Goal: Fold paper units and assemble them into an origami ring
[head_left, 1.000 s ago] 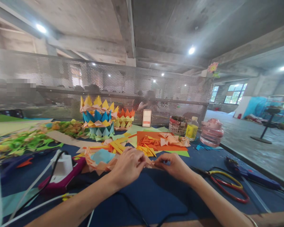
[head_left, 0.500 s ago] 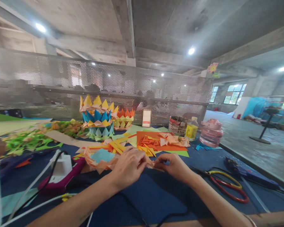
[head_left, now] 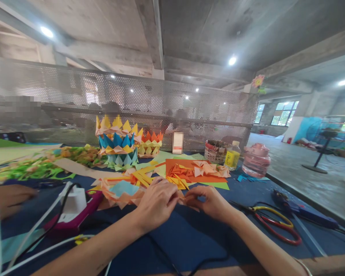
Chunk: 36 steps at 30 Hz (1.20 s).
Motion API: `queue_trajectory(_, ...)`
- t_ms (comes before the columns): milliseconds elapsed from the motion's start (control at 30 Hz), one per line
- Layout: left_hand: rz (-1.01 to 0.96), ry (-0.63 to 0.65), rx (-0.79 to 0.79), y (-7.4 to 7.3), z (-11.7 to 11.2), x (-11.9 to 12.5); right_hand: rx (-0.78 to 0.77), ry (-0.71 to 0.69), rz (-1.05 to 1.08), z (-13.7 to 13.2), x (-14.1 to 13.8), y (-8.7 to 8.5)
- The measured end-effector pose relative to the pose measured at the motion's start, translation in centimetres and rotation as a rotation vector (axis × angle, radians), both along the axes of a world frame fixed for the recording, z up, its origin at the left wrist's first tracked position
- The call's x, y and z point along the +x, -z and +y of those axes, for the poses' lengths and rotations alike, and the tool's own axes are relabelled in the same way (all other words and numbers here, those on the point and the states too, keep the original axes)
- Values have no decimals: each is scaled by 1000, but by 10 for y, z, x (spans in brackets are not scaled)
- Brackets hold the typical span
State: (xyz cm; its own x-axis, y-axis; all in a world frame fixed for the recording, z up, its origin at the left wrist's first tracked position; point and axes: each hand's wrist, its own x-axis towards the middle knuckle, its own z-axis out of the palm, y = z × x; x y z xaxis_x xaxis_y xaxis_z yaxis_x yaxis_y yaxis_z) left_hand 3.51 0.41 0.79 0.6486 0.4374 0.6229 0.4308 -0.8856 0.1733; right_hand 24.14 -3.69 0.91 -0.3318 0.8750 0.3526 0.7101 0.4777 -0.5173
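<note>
My left hand point(head_left: 156, 202) and my right hand point(head_left: 209, 202) meet over the blue tabletop point(head_left: 186, 237), both pinched on a small folded peach paper piece point(head_left: 183, 199) between their fingertips. Just left of my left hand lies a flat paper ring of peach points with a light blue centre point(head_left: 122, 191). Behind the hands lie loose yellow and orange folded pieces point(head_left: 178, 181) on an orange sheet point(head_left: 207, 178).
Stacked paper crowns point(head_left: 117, 143) stand at the back. A magenta glue gun point(head_left: 74, 212) with cables lies left, red and yellow scissors point(head_left: 276, 226) right. A bottle point(head_left: 232, 156) and pink jar point(head_left: 256, 161) stand at the back right. Another person's hand point(head_left: 8, 197) is at the left edge.
Another person's hand has come in from the left edge over the table. My own hands stay together on the paper piece, shifting only slightly.
</note>
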Motion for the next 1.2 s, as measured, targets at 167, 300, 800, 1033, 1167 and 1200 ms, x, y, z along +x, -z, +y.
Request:
queue_trajectory(167,1,6,6,1,0,0,42,15,-63,0,-1,0)
queue_trajectory(300,21,24,8,1,0,0,76,6,-112,0,-2,1)
queue_trajectory(800,96,37,-31,7,0,2,237,-65,-300,-2,-10,7)
queue_trajectory(1033,100,34,-5,7,-1,3,291,-98,-318,-6,-18,6)
queue_trajectory(1167,63,32,3,8,-2,2,295,-105,-282,-6,-19,6)
queue_trajectory(1200,48,35,-3,9,-2,2,292,-106,-281,-6,-20,7)
